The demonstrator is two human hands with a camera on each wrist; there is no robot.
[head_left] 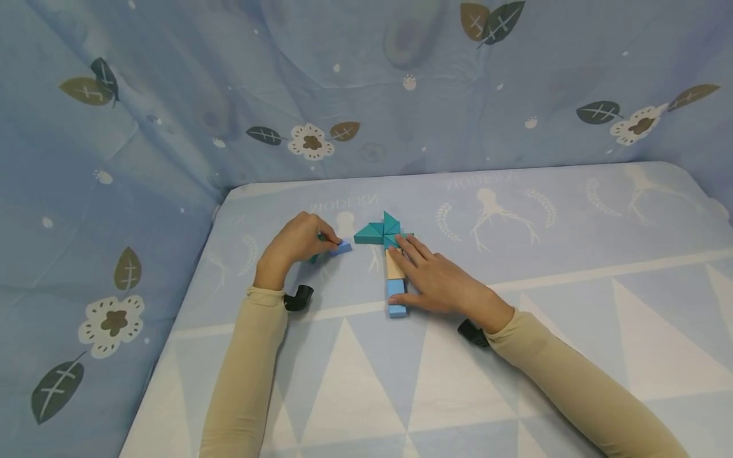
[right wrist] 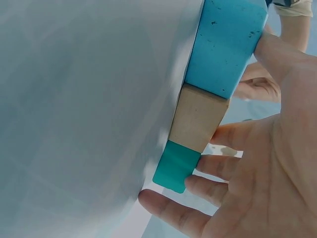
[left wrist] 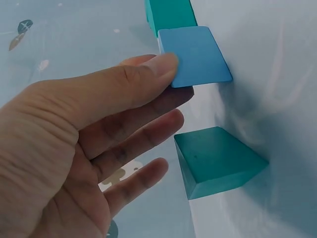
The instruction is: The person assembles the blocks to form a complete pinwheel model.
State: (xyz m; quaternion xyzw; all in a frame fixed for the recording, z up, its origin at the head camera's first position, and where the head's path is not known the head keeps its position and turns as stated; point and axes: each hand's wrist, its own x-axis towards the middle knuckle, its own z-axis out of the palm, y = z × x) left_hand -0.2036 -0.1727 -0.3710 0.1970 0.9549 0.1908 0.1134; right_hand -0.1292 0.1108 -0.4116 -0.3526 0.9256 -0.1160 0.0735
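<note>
My left hand (head_left: 300, 238) pinches a blue block (left wrist: 198, 57) between thumb and index finger, low over the table, left of the joined blocks. A green block (left wrist: 218, 156) lies close to its lower fingers, mostly hidden by the hand in the head view. Several green triangular blocks (head_left: 369, 236) form a pinwheel shape. Below them run a plain wooden block (head_left: 394, 268) and a blue stretch of blocks (head_left: 396, 289) in a column. My right hand (head_left: 441, 280) rests along the column's right side, fingers extended, fingertips at the wooden and green blocks (right wrist: 177, 166), thumb at the blue.
The blocks lie on a table (head_left: 475, 394) with a patterned cover. A blue fabric curtain (head_left: 372, 102) with leaves and flowers hangs behind and to the left. Black devices (head_left: 299, 298) sit at both wrists.
</note>
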